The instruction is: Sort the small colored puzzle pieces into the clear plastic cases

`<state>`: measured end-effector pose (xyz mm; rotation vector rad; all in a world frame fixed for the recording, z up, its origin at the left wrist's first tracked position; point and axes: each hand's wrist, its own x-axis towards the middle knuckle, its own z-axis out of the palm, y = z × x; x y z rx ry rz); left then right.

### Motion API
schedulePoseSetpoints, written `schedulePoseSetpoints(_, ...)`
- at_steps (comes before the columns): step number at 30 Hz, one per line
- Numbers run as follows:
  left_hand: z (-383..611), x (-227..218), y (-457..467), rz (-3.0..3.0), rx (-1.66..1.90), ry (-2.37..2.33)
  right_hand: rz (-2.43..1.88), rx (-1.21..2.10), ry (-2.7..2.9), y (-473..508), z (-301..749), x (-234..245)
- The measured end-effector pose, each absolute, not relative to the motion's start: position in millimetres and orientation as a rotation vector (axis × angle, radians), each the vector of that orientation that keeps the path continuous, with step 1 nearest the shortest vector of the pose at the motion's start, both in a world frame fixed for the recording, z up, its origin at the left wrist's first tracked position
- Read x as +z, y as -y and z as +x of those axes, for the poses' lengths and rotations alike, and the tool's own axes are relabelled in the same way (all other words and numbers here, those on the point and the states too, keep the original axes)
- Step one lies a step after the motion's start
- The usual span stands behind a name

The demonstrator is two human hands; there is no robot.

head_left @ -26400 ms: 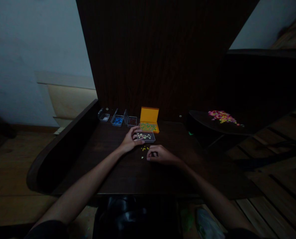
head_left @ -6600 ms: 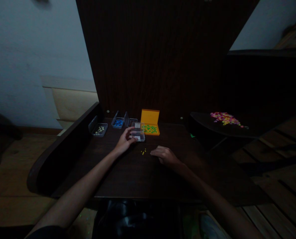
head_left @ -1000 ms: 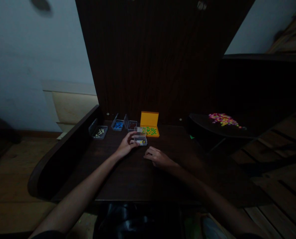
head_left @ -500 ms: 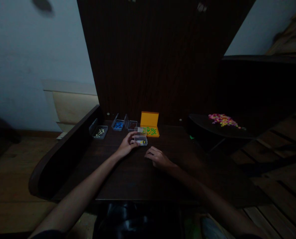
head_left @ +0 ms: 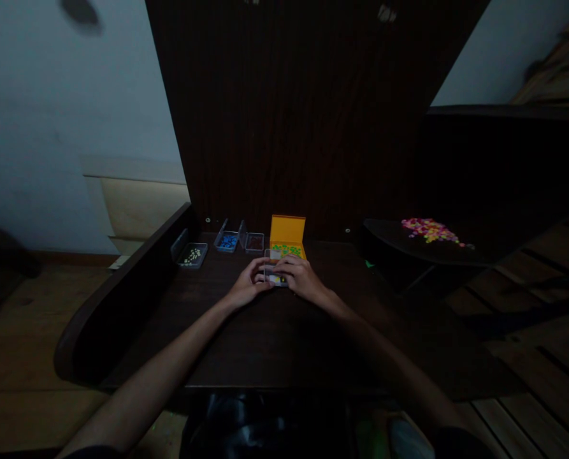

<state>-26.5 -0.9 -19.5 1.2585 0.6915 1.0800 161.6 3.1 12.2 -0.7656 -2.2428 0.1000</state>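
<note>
A small clear plastic box with a few yellow beads inside sits on the dark wooden desk. My left hand grips its left side with curled fingers. My right hand covers its right side and top, fingers bent over it. Most of the box is hidden between the two hands. Just behind them stands an open orange box holding green beads.
Along the desk's back stand a clear box of blue beads, one of dark red beads and one of pale beads. A pile of pink and yellow beads lies on a side shelf at the right.
My right hand moved up from the desk surface onto the small clear box. My left hand stayed on the box. The loose yellow beads seen earlier on the desk are gone.
</note>
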Motion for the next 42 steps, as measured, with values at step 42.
schedulePoseSetpoints(42, -28, -24, -2, 1.205, 1.082, -0.719, -0.929, 0.222, 2.221, 24, 198, 5)
